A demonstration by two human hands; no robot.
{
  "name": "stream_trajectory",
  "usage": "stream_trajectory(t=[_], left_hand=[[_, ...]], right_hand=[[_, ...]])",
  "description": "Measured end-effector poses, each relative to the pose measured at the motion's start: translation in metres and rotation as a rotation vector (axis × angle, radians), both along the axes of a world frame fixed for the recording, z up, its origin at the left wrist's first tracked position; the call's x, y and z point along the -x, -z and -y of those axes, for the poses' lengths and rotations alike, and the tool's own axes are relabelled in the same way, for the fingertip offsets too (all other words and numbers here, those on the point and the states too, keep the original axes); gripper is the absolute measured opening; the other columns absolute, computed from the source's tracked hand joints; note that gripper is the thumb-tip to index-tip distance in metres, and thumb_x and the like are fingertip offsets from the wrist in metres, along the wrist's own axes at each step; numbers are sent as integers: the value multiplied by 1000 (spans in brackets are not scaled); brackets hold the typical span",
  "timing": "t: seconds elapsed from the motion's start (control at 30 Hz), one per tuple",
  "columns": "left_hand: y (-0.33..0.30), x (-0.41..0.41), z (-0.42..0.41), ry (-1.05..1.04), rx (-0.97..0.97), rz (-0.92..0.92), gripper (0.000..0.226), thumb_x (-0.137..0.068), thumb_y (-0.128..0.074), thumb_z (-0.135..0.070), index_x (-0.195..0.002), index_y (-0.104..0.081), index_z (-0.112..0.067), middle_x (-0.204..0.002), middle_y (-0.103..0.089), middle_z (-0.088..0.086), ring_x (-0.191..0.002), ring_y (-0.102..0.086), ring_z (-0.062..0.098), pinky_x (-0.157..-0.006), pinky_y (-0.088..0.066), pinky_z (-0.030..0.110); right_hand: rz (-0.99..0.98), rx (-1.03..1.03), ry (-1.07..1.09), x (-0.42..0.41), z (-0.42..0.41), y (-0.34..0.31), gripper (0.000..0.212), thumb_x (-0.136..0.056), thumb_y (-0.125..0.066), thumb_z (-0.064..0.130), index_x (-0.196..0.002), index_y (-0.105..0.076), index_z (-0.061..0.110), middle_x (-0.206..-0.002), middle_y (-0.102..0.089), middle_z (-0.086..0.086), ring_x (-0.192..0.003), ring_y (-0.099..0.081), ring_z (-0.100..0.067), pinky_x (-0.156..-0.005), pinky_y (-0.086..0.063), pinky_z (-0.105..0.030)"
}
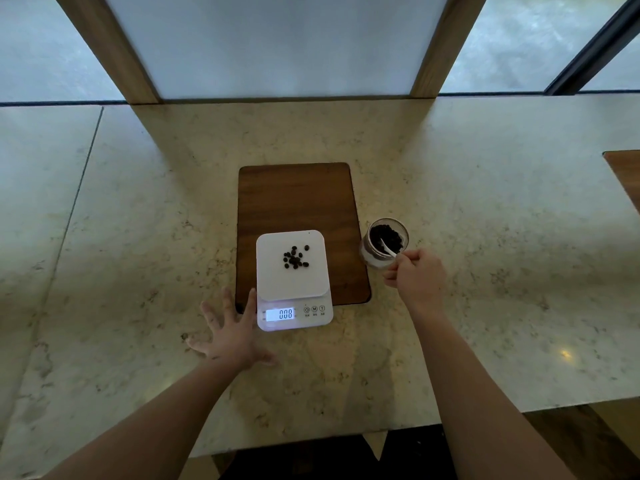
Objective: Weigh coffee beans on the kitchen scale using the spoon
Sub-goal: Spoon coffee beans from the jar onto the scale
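Note:
A white kitchen scale (pixel 273 271) stands on the near end of a dark wooden board (pixel 298 199), its lit display (pixel 280 313) showing digits. Several coffee beans (pixel 295 258) lie in a small pile on the weighing plate. To the right a glass jar (pixel 367 252) holds more dark beans. My right hand (pixel 415 275) pinches the handle of a white spoon (pixel 388 247), whose bowl dips into the jar's beans. My left hand (pixel 228 327) lies flat with spread fingers on the counter, its index finger touching the scale's left side.
The marble counter (pixel 138 237) runs wide to both sides, with its front edge near my body. A wood-framed panel (pixel 277 46) rises behind the board. Another wooden piece (pixel 627 174) shows at the right edge.

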State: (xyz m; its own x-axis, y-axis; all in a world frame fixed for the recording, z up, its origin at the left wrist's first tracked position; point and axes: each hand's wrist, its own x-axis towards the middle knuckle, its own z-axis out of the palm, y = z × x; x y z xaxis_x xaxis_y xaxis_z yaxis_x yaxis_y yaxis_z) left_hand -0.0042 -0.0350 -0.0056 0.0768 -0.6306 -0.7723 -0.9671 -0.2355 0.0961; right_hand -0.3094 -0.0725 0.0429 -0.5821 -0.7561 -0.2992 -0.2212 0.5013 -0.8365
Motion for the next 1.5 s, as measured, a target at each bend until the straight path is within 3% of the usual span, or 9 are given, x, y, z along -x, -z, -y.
stream_trajectory(t=[0.17, 0.8, 0.93, 1.23, 1.5], left_hand=[[3, 1, -1, 3, 5, -1, 152, -60, -86, -70, -148, 36, -49, -156, 50, 0, -140, 45, 45, -106, -2, 88], [11, -2, 0, 3, 15, 13, 156, -54, -87, -74, -140, 42, -52, -155, 52, 0, -139, 46, 45, -104, -1, 89], [13, -2, 1, -5, 14, 16, 158, -53, -88, -74, -140, 42, -53, -153, 53, -1, -138, 47, 45, -103, -1, 89], [15, -4, -1, 4, 16, 16, 158, -52, -87, -75, -137, 45, -53, -150, 56, -1, -136, 50, 45, -103, 0, 90], [13, -2, 0, 13, 20, 13, 156, -55, -86, -74, -143, 41, -50, -154, 52, 1, -137, 48, 46, -104, -1, 89]], right_hand=[[207, 24, 105, 1, -1, 1, 15, -101, -56, 6, -88, -62, 3, -74, -73, -16, -52, -72, -15, -50, -60, -29], [564, 30, 290, -9, -6, -1, 10, -101, -58, 7, -92, -59, 6, -75, -72, -12, -54, -73, -15, -50, -58, -23], [645, 40, 342, -11, -6, 0, 10, -101, -59, 7, -92, -60, 3, -61, -73, -7, -55, -73, -16, -51, -58, -24], [658, 60, 368, -13, -6, 0, 14, -102, -58, 5, -88, -61, 1, -56, -74, -3, -54, -74, -14, -51, -58, -23], [673, 87, 397, -15, -8, 1, 13, -102, -58, 5, -91, -63, 0, -74, -74, -13, -58, -75, -15, -53, -59, -23]])
